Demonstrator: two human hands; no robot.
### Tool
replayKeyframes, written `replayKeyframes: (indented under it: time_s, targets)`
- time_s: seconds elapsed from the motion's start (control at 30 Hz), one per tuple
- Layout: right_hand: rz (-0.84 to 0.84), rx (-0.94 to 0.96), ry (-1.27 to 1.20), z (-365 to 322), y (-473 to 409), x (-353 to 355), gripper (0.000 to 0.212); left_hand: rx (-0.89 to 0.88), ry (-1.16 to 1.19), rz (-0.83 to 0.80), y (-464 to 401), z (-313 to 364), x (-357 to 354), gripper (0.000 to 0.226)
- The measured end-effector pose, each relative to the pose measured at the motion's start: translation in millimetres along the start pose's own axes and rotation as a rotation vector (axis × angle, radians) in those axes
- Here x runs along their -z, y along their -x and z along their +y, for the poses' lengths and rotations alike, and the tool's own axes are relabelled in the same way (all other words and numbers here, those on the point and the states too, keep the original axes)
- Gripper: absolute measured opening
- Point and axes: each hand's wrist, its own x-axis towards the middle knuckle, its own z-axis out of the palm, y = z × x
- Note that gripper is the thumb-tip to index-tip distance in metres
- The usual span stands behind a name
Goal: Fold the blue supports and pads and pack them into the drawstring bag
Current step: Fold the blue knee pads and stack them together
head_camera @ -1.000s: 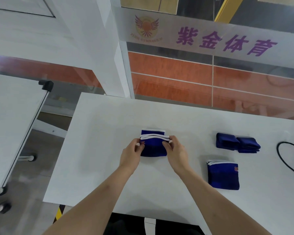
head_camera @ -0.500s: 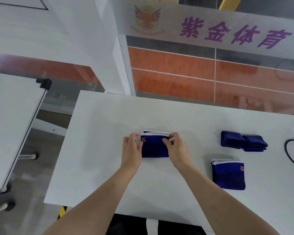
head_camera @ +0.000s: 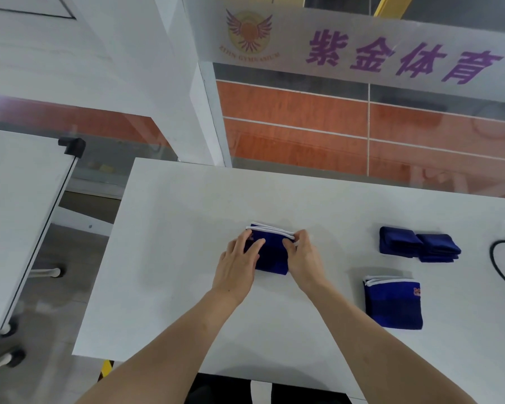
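Head view: a white table (head_camera: 172,258) fills the lower frame, with both bare forearms reaching forward over its near edge. At the centre lies a folded blue support (head_camera: 270,258) with white-trimmed edges stacked along its far side. The left hand (head_camera: 236,262) rests flat on the left part of this support, fingers straight and slightly spread, pressing it to the table. The right hand (head_camera: 303,258) sits at the support's right edge, its fingers curled and pinching the white-trimmed layers at the far right corner. To the right, near the table's front, a second folded blue support (head_camera: 392,303) lies flat (white trim along its far edge, a small red mark at its far right corner), apart from both hands. Behind it, well clear of the central piece, two darker blue folded pads (head_camera: 417,243) lie side by side, touching. A black cable (head_camera: 499,269) loops at the table's right edge. Beyond the table stands a glass partition with purple characters (head_camera: 403,58) and a winged emblem (head_camera: 249,32); a second white tabletop (head_camera: 15,211) stands at the left
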Motion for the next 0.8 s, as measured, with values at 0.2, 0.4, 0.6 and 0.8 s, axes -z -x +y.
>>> replayKeyframes:
  time_s: [0.2, 0.4, 0.6, 0.8]
  targets:
    - [0.059, 0.088, 0.029, 2.3, 6.2, -1.7, 0.018, -0.056, -0.141, 0.019, -5.4, -6.1, 0.7, 0.042]
    - [0.296, 0.503, 0.24, 12.6, 12.6, -5.9, 0.028, -0.088, -0.19, -0.007, -8.2, -12.6, -2.7, 0.046]
    - [0.181, 0.502, 0.412, 29.1, 14.7, -13.1, 0.042, -0.074, -0.27, -0.054, -8.5, -18.1, -8.3, 0.053]
    - [0.105, 0.494, 0.487, 32.0, 16.5, -4.4, 0.05, 0.002, -0.276, -0.153, -4.2, -19.3, -15.0, 0.06]
